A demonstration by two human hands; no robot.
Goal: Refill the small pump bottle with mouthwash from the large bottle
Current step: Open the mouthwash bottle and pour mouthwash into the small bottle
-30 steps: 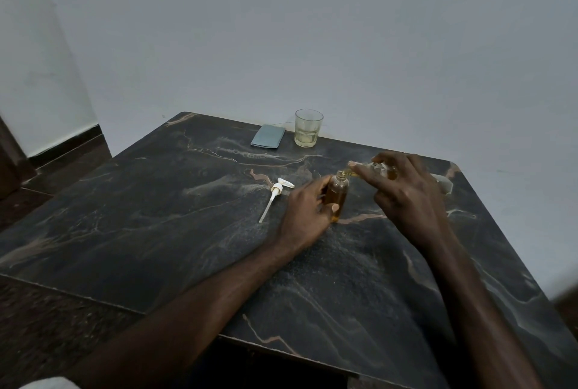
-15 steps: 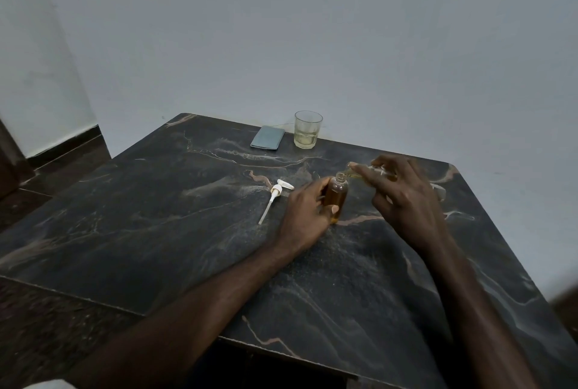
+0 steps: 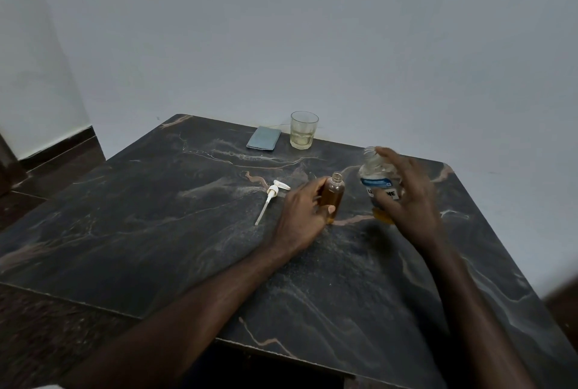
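The small bottle (image 3: 334, 197) stands upright on the dark marble table (image 3: 156, 216), uncapped and nearly full of amber liquid. My left hand (image 3: 305, 213) grips it from the left. Just to its right is the large clear bottle (image 3: 377, 180), upright, open-necked, with a white and blue label and a little amber liquid at its base. My right hand (image 3: 406, 197) holds it around the body. The white pump head (image 3: 271, 199) with its dip tube lies on the table left of my left hand.
A drinking glass (image 3: 304, 135) with some pale liquid stands at the table's far edge near the wall. A flat blue-grey phone or wallet (image 3: 263, 138) lies left of it. The table's near edge runs below my forearms.
The large bottle was tilted with its neck over the small bottle's mouth. My right hand has swung it upright and moved it away to the right. My left hand stays on the small bottle.
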